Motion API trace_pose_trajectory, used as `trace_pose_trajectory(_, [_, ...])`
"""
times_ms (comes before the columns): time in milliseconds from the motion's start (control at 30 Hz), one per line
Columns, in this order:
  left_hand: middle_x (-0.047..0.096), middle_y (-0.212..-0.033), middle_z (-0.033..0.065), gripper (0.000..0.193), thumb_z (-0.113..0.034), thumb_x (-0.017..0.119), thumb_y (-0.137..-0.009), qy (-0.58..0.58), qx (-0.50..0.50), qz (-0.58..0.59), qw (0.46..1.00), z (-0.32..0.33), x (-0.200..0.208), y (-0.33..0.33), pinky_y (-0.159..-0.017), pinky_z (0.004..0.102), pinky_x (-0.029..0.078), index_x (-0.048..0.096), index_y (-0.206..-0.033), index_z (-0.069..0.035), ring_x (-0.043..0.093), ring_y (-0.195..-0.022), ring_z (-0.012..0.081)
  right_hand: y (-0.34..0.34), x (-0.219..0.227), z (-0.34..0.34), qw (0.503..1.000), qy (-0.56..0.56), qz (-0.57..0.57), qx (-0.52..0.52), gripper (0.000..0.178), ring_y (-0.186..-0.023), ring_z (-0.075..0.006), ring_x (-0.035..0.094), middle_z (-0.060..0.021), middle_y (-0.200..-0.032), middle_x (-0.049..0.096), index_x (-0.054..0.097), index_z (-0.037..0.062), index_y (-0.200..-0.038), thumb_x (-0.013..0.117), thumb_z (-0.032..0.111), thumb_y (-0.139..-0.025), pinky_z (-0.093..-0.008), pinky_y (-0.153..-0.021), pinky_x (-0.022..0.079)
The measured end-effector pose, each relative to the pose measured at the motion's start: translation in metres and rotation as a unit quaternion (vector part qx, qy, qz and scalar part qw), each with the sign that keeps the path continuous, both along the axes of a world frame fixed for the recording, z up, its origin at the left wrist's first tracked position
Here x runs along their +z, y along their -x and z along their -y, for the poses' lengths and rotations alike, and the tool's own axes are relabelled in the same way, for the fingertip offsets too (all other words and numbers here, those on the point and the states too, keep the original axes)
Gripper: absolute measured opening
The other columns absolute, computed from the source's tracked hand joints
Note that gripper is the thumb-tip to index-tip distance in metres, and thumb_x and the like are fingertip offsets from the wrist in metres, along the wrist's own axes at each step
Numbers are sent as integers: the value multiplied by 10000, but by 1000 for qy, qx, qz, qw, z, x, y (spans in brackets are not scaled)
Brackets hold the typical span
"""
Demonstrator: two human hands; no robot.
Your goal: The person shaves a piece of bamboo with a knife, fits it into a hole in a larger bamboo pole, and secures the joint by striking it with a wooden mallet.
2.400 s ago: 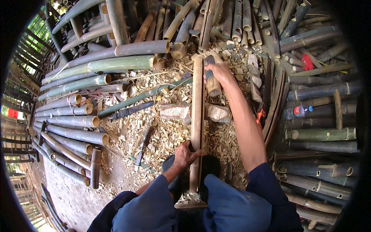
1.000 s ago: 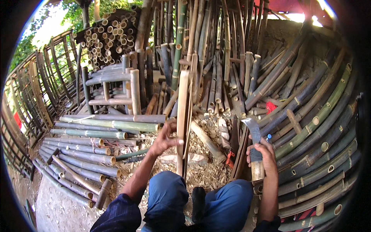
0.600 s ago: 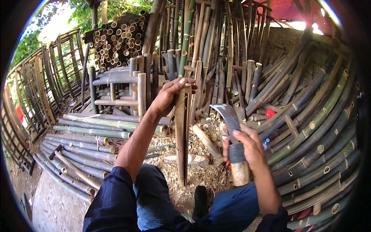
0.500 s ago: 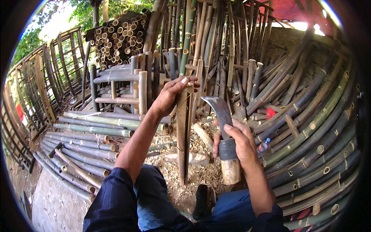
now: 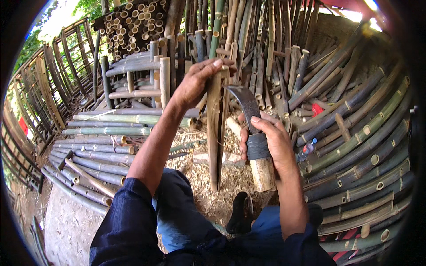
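A long, narrow, brown split length of bamboo (image 5: 214, 128) is standing close to upright in front of the person, a little left of the gap between the two forearms, its long axis running from the raised left hand (image 5: 195, 86) down toward the floor between the legs. The left hand is the nearer one: it is grasping the upper end, its fingers lying over the top. The right hand (image 5: 273, 137) is waiting lower and to the right, wrapped firmly around a heavy knife with a curved dark metal blade (image 5: 246, 104), a black-bound collar and a pale cylindrical wooden grip. The blade is pointing up and leftward, so that its tip is sitting just beside the right edge of the bamboo, near the top; whether the two are touching, one cannot tell. The bamboo itself is looking dry and rough, showing a flat brown face toward the left and a dark lengthwise gap along the right, and it is appearing narrower toward its lower end. Behind it, a thick pale-barked piece of wood (image 5: 230, 158) is lying crosswise among straw-coloured wood chips (image 5: 235, 179), while rows of grey-green bamboo poles (image 5: 97, 156) are resting to the left.
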State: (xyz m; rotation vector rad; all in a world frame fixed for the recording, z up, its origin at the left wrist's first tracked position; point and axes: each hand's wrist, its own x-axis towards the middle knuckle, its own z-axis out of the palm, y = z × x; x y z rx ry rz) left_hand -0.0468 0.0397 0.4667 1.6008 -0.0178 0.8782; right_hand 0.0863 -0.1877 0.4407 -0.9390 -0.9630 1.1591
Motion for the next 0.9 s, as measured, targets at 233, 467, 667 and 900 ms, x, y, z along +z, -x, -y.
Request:
trace_pose_trajectory(233, [640, -1328, 133, 554, -436, 460, -1055, 43, -52, -12, 998, -54, -9, -3, -1008, 384, 500, 521, -1424, -28, 605, -1208, 237, -9, -108, -18, 994, 105, -33, 23, 290, -561, -206, 672, -119, -739, 676, 615, -8, -1175, 551, 206, -990, -359, -498, 576])
trace_pose_trajectory(467, [673, -1272, 147, 525, -425, 421, -1064, 141, -49, 5, 989, -118, -33, 29, -1014, 433, 525, 532, -1409, -45, 638, -1166, 254, -10, -241, -18, 970, 236, -36, 53, 306, -580, -211, 675, -97, -721, 669, 627, -14, -1187, 585, 199, -971, -359, -530, 568])
trace_pose_trajectory(667, [672, -1275, 160, 543, -405, 451, -1041, 160, 49, 49, 985, -170, -64, 75, -1022, 428, 529, 531, -1393, 1, 671, -1120, 281, -22, -333, -14, 966, 243, -30, 77, 251, -600, -210, 676, -101, -742, 681, 636, -13, -1112, 595, 179, -957, -357, -555, 554])
trace_pose_trajectory(900, [663, -1283, 175, 571, -393, 532, -981, 233, 134, 99, 958, -205, -111, 148, -1012, 443, 537, 534, -1392, 4, 676, -1101, 308, -64, -433, 19, 928, 362, -5, 85, 313, -638, -257, 686, -127, -775, 665, 606, -26, -1187, 602, 183, -954, -425, -571, 590])
